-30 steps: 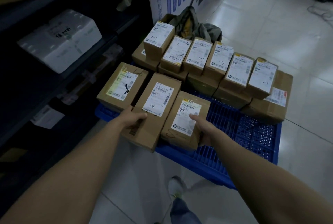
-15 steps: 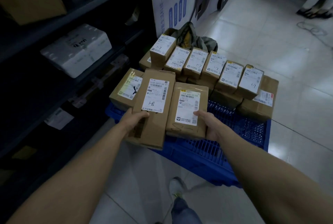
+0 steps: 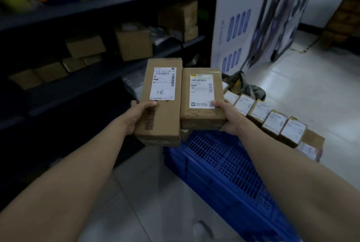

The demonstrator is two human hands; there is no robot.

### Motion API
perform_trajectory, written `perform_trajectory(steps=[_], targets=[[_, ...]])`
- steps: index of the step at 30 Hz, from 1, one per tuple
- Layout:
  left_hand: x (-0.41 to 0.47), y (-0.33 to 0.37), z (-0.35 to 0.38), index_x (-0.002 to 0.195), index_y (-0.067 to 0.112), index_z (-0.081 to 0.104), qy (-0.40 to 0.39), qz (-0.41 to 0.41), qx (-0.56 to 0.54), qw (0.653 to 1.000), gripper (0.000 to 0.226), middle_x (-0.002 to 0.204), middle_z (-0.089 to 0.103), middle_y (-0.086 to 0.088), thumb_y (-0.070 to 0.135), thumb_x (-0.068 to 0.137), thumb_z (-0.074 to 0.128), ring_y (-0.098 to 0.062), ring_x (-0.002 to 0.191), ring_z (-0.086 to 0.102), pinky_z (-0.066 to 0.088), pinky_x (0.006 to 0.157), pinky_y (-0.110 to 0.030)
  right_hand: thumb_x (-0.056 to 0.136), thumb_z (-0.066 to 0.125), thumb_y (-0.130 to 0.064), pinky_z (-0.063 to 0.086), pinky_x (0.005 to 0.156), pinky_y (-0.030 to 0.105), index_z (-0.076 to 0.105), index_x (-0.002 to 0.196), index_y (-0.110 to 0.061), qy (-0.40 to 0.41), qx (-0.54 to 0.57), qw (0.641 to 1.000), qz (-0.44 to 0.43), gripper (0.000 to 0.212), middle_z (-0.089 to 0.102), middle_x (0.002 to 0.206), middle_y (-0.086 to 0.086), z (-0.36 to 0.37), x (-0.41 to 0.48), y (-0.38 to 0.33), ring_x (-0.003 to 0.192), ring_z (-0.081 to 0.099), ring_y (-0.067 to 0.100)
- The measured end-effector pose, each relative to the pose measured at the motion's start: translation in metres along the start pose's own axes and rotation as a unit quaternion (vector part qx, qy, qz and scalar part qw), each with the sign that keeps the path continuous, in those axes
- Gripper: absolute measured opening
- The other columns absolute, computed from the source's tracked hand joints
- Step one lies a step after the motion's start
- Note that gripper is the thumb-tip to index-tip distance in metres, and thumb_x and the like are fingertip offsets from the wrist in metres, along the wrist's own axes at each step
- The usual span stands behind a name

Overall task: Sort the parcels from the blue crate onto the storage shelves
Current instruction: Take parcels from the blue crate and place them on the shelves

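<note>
Two clamped grips: left hand [image 3: 139, 114] on long parcel [image 3: 165, 121], right hand [image 3: 228, 118] on squat parcel [image 3: 202, 117]; boxed shelves [image 3: 81, 86] ahead.

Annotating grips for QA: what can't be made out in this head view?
All head view.
- Fingers of left hand, right hand: hidden under long box, shorter box.
- Shipping labels: print too small; only handwritten 1-8 reads.
- Storage shelves contents: dark, blurred.
- Blue crate: cut off by bottom edge, right forearm.

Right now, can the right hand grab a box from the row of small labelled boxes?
Probably not: the right hand grips the wide parcel. The row of small boxes lies uncovered just beyond it, so freeing the hand should do.
</note>
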State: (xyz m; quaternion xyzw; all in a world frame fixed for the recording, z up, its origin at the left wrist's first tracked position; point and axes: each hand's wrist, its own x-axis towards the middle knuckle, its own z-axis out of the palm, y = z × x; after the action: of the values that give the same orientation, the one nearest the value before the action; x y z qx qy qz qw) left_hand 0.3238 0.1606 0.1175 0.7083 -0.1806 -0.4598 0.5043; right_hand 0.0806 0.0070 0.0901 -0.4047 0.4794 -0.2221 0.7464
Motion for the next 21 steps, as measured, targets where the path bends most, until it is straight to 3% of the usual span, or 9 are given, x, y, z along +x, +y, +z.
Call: perform_trajectory(steps=[3, 6, 9, 13, 18, 21], targets=[[-0.036, 0.016, -0.053, 0.122, 0.013, 0.05, 0.019, 0.009, -0.069, 0.997, 0.05, 0.099, 0.068, -0.011, 0.037, 0.082, 0.067, -0.022, 0.079, 0.067, 0.053, 0.063, -0.033, 0.079, 0.073, -0.026, 0.056, 0.071, 0.048, 0.044, 0.131, -0.027, -0.077, -0.027, 0.997, -0.01, 0.059, 0.062, 0.123, 0.012, 0.049, -0.002, -0.023, 0.1, 0.063, 0.031], [-0.076, 0.019, -0.098, 0.098, 0.014, 0.067, 0.047, 0.027, -0.127, 0.99, 0.026, 0.077, 0.074, -0.004, 0.036, 0.09, 0.054, -0.017, 0.064, 0.07, 0.051, 0.068, -0.033, 0.08, 0.071, -0.026, 0.055, 0.065, 0.045, 0.044, 0.132, -0.026, -0.148, -0.068, 0.986, -0.013, 0.059, 0.062, 0.123, 0.01, 0.102, -0.002, -0.041, 0.095, 0.062, 0.031], [-0.117, 0.016, -0.132, 0.095, 0.014, 0.066, 0.111, 0.06, -0.175, 0.977, 0.028, 0.075, 0.073, -0.003, 0.038, 0.091, 0.051, -0.016, 0.063, 0.069, 0.051, 0.068, -0.032, 0.08, 0.069, -0.03, 0.055, 0.067, 0.044, 0.047, 0.132, -0.025, -0.221, -0.106, 0.97, -0.002, 0.057, 0.066, 0.118, 0.01, 0.157, -0.007, -0.048, 0.09, 0.064, 0.029], [-0.175, 0.002, -0.164, 0.112, 0.013, 0.061, 0.198, 0.094, -0.22, 0.95, 0.033, 0.082, 0.073, -0.005, 0.036, 0.091, 0.053, -0.017, 0.068, 0.07, 0.057, 0.059, -0.028, 0.08, 0.068, -0.034, 0.054, 0.062, 0.041, 0.05, 0.132, -0.024, -0.3, -0.165, 0.94, 0.007, 0.056, 0.065, 0.116, 0.01, 0.226, -0.021, -0.043, 0.088, 0.062, 0.028], [-0.257, -0.046, -0.18, 0.123, 0.011, 0.055, 0.327, 0.117, -0.27, 0.898, 0.042, 0.086, 0.073, -0.006, 0.037, 0.09, 0.054, -0.017, 0.071, 0.071, 0.057, 0.06, -0.029, 0.078, 0.068, -0.038, 0.051, 0.066, 0.04, 0.053, 0.13, -0.024, -0.413, -0.249, 0.875, 0.042, 0.055, 0.063, 0.122, 0.01, 0.299, -0.054, -0.011, 0.095, 0.06, 0.029], [-0.315, -0.087, -0.175, 0.12, 0.011, 0.056, 0.414, 0.111, -0.306, 0.85, 0.039, 0.082, 0.074, -0.007, 0.036, 0.09, 0.054, -0.018, 0.068, 0.071, 0.057, 0.059, -0.029, 0.077, 0.069, -0.037, 0.052, 0.069, 0.042, 0.055, 0.128, -0.025, -0.477, -0.292, 0.826, 0.071, 0.054, 0.065, 0.12, 0.01, 0.336, -0.09, 0.026, 0.098, 0.06, 0.03]])
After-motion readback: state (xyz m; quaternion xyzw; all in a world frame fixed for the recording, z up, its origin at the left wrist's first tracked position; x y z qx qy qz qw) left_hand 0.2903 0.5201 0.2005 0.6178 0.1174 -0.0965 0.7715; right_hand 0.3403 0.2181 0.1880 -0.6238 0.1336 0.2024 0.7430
